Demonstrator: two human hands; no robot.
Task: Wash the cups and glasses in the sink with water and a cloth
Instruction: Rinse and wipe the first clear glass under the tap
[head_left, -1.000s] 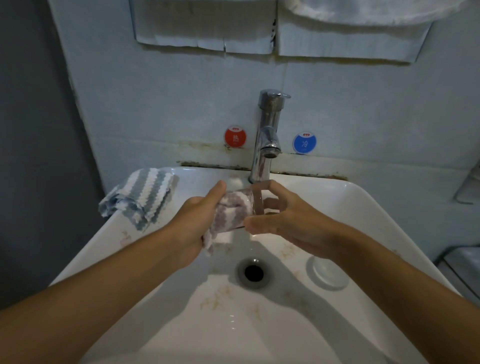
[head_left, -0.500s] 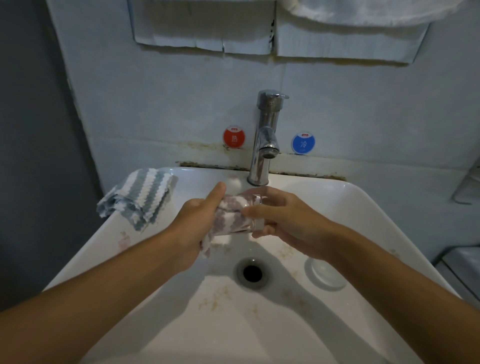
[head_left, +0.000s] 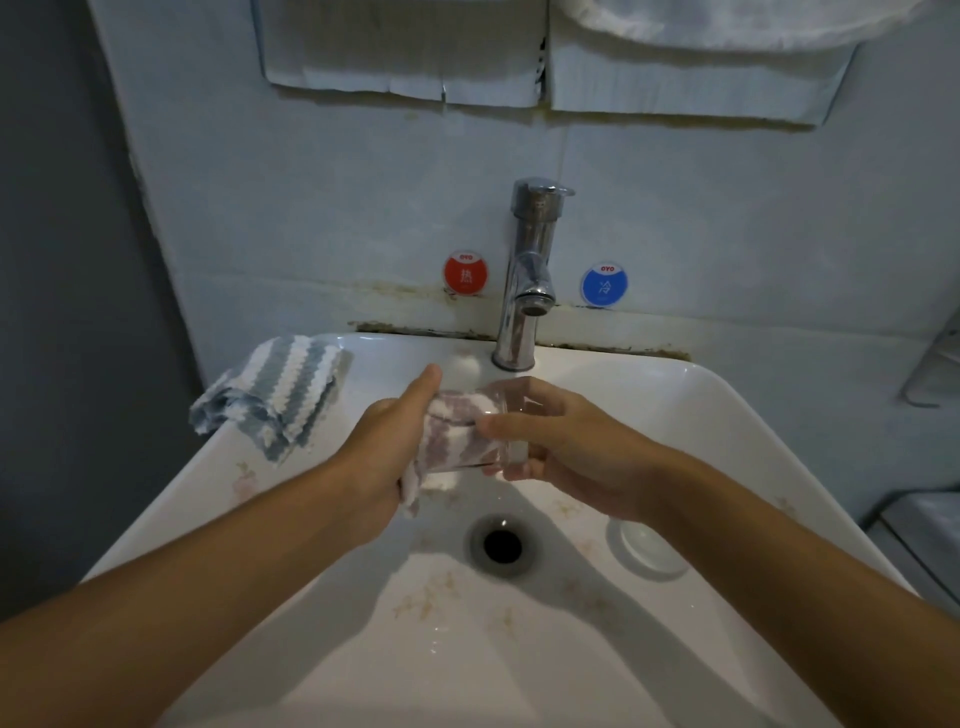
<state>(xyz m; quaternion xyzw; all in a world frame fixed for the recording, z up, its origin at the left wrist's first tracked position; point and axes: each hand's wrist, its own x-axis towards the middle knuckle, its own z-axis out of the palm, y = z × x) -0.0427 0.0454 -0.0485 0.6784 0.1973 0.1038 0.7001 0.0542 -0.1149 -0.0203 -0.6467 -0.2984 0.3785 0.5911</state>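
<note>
Over the white sink (head_left: 737, 415), my right hand (head_left: 566, 447) grips a clear glass (head_left: 506, 415) lying on its side, mouth toward the left. My left hand (head_left: 384, 441) holds a purple-and-white striped cloth (head_left: 457, 431) that is pushed inside the glass, thumb raised along the rim. A tail of the cloth hangs below my left hand. No water runs from the chrome tap (head_left: 530, 275) behind the hands. A second clear glass (head_left: 649, 543) lies in the basin at the right.
A blue-and-white striped cloth (head_left: 280, 389) is draped over the sink's left rim. The drain (head_left: 502, 543) sits in the basin below my hands. Red (head_left: 465, 274) and blue (head_left: 604, 283) stickers flank the tap on the wall.
The water stream seen a second ago has stopped. My right hand has turned the glass in its grip while the cloth stays inside it.
</note>
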